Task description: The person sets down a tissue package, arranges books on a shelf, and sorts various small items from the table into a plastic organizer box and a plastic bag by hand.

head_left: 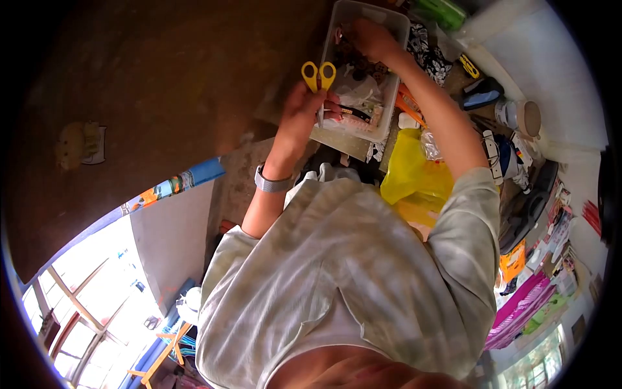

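Note:
My left hand (304, 107), with a watch (272, 182) on its wrist, is closed around a pair of scissors (328, 76). Their yellow handles point up, and the blades lie along my fingers. It is over the near left side of a clear plastic bin (392, 107). My right hand (374, 42) reaches into the far end of that bin, over dark small items (363, 68). Its fingertips are in shadow and partly hidden, so I cannot tell what they hold. Inside the bin also lie a crumpled clear plastic bag (353, 87) and a black slim tool (355, 113).
Right of the bin sit a yellow plastic bag (405, 165), orange-handled scissors (408, 100), black-and-white patterned cloth (427, 58), a yellow cutter (469, 66) and a jar (518, 117). A wide brown surface (181, 84) fills the left. Hangers (170, 353) are at lower left.

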